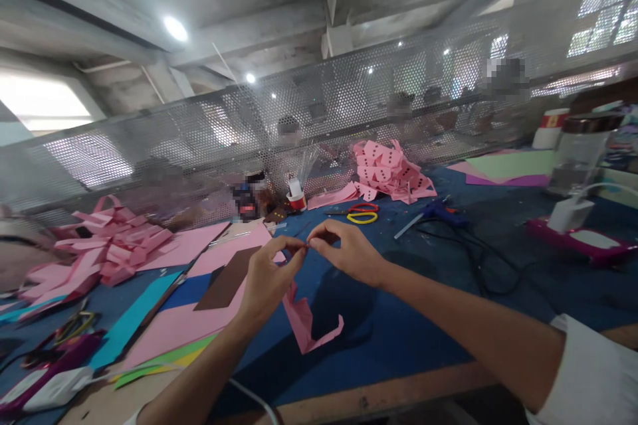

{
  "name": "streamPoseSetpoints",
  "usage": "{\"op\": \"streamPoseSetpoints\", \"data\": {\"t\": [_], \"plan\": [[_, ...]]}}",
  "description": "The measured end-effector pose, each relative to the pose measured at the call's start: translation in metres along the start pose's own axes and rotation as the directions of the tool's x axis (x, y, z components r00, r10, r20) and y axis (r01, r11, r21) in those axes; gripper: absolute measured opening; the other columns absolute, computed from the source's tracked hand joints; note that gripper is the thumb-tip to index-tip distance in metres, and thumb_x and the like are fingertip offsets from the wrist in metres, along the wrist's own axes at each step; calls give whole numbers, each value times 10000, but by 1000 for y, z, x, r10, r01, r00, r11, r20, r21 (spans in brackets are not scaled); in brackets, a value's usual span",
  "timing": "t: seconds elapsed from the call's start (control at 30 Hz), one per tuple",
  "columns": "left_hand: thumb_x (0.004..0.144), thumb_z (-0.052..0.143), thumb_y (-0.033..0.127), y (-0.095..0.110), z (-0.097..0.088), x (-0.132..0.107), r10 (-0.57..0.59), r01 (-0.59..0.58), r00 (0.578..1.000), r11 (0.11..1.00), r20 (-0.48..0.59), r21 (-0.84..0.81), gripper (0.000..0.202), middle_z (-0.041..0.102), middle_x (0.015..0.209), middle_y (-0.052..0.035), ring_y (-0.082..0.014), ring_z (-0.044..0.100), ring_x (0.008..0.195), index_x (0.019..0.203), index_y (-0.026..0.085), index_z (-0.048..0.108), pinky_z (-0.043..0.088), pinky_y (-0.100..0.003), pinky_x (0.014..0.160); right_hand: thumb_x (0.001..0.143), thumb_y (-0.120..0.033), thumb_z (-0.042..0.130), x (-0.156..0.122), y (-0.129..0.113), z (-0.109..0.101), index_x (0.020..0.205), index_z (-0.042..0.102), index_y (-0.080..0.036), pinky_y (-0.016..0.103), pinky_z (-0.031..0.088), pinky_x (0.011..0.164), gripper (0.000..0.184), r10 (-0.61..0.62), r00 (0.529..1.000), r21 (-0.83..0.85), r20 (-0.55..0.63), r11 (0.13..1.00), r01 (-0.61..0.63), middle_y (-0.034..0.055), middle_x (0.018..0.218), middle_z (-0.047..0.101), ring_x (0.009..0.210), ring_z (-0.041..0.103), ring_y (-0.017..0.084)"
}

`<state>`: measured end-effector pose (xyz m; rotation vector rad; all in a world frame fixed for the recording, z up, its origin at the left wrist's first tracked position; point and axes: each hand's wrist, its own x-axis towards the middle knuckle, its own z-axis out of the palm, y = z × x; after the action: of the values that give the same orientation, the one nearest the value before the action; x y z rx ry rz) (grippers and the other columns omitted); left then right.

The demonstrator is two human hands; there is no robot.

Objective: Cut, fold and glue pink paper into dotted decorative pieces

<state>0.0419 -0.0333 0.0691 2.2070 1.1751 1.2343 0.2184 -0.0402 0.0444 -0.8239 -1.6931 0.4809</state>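
Observation:
My left hand [272,272] is closed, with thumb and forefinger pinched together. From beneath it a folded pink paper strip [302,329] hangs down over the blue table, bent in zigzags with a curled end. My right hand [349,251] is also closed in a pinch, its fingertips meeting those of the left. What lies between the touching fingertips is too small to make out. Just beyond the hands are scissors [363,214] with red and yellow handles. A blue glue gun [446,212] lies to the right, its cord trailing over the table [399,345].
A heap of dotted pink paper pieces [386,169] stands at the back, another pink pile [112,239] at left. Coloured sheets [226,282] lie by my left arm. Power strips [588,239] and a clear jar [578,153] are at right. A perforated screen [339,103] closes off the back.

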Motion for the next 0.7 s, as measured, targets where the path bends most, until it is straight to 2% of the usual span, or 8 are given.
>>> {"op": "streamPoseSetpoints", "data": {"t": [0.13,0.47,0.7], "plan": [[801,634,264,0,1,1,-6,6,1000,1000,-2,0,104,687,802,-3,-176,621,809,804,185,701,442,-273,761,859,-191,624,-1,0,0,920,661,-185,250,498,749,73,-25,999,-2,22,1000,25,7,875,676,794,621,121],[804,629,274,-1,1,-1,-37,37,999,999,20,10,112,684,799,1,-177,619,807,819,192,704,443,-277,755,880,-174,601,-4,3,2,910,628,-193,251,464,734,45,-127,992,-175,-2,977,124,3,873,633,778,582,117],[801,630,286,-1,0,-1,-44,43,999,999,20,19,122,687,790,-3,-182,619,794,802,188,702,442,-285,743,906,-169,569,-6,1,1,927,602,-201,264,450,773,51,-201,978,-315,60,926,209,14,883,626,832,583,139]]}}
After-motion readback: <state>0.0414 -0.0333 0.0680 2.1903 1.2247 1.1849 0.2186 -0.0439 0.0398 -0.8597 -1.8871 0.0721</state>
